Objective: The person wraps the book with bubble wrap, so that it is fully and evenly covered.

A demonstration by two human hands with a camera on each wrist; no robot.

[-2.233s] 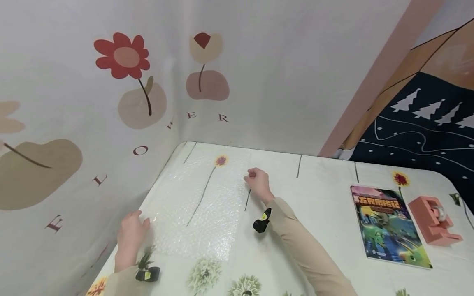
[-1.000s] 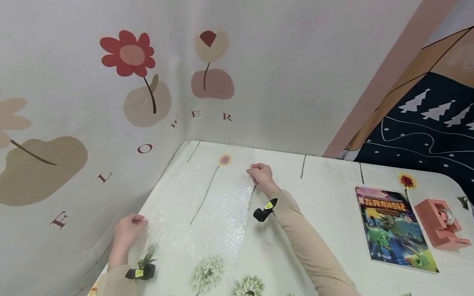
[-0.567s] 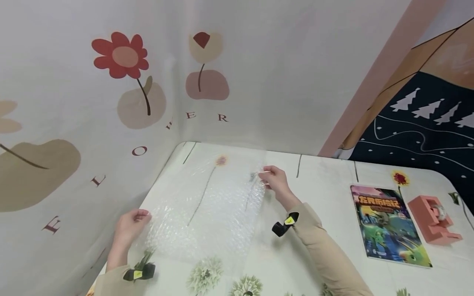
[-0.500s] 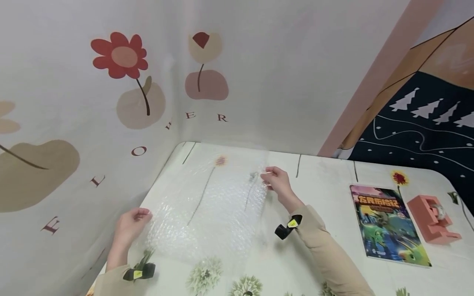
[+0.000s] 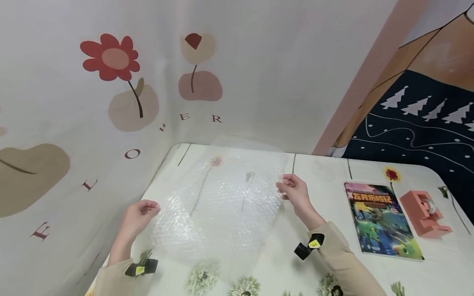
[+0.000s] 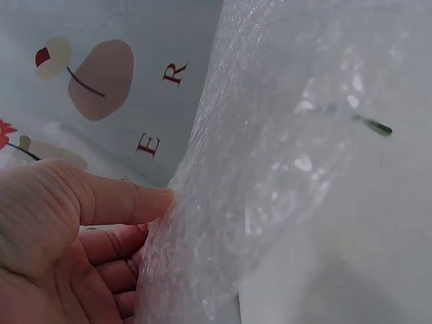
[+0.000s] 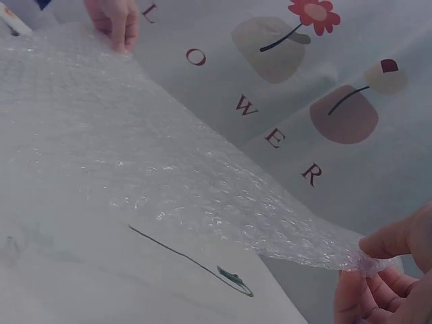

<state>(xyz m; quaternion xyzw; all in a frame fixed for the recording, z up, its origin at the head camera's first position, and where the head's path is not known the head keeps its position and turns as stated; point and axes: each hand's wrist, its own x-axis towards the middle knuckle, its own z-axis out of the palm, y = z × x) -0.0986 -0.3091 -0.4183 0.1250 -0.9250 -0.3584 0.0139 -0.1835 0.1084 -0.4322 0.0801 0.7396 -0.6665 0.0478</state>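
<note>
A clear sheet of bubble wrap (image 5: 222, 205) stretches between both hands above the table in the head view. My left hand (image 5: 138, 220) pinches its left edge between thumb and fingers; the left wrist view shows the thumb pressing on the bubble wrap (image 6: 223, 169). On the opposite side my right hand (image 5: 298, 195) pinches the right edge. In the right wrist view the right thumb and fingers bunch up a corner of the bubble wrap (image 7: 202, 196), and the sheet slopes up toward the left hand (image 7: 116, 20). The flower print of the tablecloth shows through the sheet.
A colourful dinosaur book (image 5: 383, 220) lies on the right part of the white flowered table (image 5: 322, 181). Right beside it stands a pink tape dispenser (image 5: 424, 213). Fabric walls with printed flowers (image 5: 115, 57) close off the left and the back.
My right hand has gone from the sheet's right side to pinching it, then moved right. The left hand has taken hold of the left edge. The bubble wrap has lifted off the table.
</note>
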